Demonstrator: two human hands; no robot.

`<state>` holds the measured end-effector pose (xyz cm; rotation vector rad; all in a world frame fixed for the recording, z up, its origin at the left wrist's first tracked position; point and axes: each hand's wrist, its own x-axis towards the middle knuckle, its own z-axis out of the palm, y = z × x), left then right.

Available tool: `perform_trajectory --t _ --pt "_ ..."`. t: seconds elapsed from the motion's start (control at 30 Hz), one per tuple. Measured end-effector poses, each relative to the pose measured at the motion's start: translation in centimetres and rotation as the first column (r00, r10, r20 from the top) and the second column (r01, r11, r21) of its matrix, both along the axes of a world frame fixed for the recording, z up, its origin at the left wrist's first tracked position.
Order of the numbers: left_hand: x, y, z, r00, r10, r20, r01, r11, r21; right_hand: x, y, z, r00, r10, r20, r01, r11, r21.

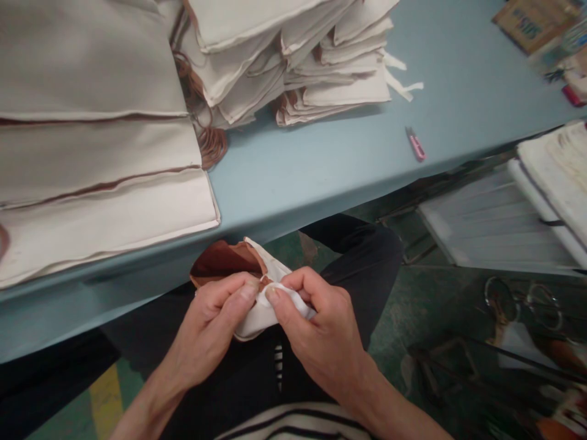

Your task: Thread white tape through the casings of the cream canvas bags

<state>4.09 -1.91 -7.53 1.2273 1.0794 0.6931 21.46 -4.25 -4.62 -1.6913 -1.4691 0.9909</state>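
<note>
Over my lap I hold a white fabric pouch (pixel 257 321) with a reddish-brown lining; its mouth gapes toward the table. My left hand (pixel 215 321) is closed, thumb and fingers pinching the pouch near the edge of the lining. Beside it my right hand (pixel 318 318) is closed too, gripping a bunched fold of the white fabric. The two thumbs are close together. Between the fingertips a small bit of brown shows, too small to make out. Part of the pouch is hidden behind the hands.
A blue-covered table (pixel 321 177) lies ahead. Stacked white fabric pieces (pixel 105 211) fill its left, more folded pieces (pixel 339 85) its back, with brown cords (pixel 213 146) between. Pink thread snips (pixel 415 144) lie near the edge; a cardboard box (pixel 534 24) stands far right. A crate (pixel 499 214) stands at right.
</note>
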Motion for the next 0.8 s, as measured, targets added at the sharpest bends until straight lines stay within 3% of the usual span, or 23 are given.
perform_trajectory --t 0.13,0.4,0.8 --pt "0.0 0.0 -0.5 0.999 0.036 0.012 -0.037 0.999 0.015 -0.2 0.0 -0.4 1.000 -0.013 0.024 0.012 0.998 0.063" --pt "0.5 0.1 -0.7 0.997 0.082 0.006 -0.083 0.997 0.008 -0.3 0.1 -0.7 0.999 -0.041 -0.017 0.042 0.998 0.046" --pt "0.5 0.2 -0.1 0.994 0.102 -0.050 -0.098 0.992 0.079 -0.9 0.0 -1.4 0.986 -0.077 0.150 0.048 0.981 0.187"
